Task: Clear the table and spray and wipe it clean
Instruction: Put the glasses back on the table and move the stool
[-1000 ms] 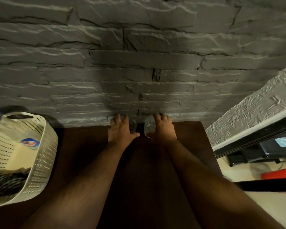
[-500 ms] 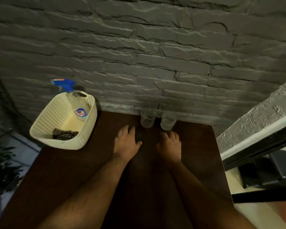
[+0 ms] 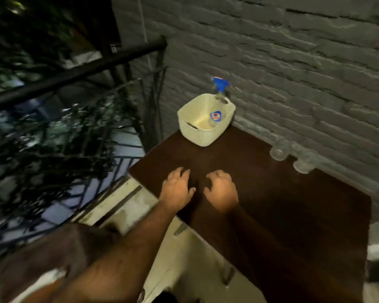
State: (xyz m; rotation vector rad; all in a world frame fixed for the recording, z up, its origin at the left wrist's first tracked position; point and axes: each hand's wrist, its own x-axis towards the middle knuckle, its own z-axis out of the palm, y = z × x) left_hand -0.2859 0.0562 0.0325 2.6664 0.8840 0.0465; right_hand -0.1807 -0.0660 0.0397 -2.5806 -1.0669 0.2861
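Your left hand (image 3: pixel 177 189) and right hand (image 3: pixel 221 190) hover empty, fingers loosely curled, over the worktop (image 3: pixel 271 204) near its front edge. Two glasses (image 3: pixel 279 151) stand along the wall edge. The spray bottle (image 3: pixel 218 101) waits in the basket (image 3: pixel 204 127) at the far corner, probably handy for spraying.
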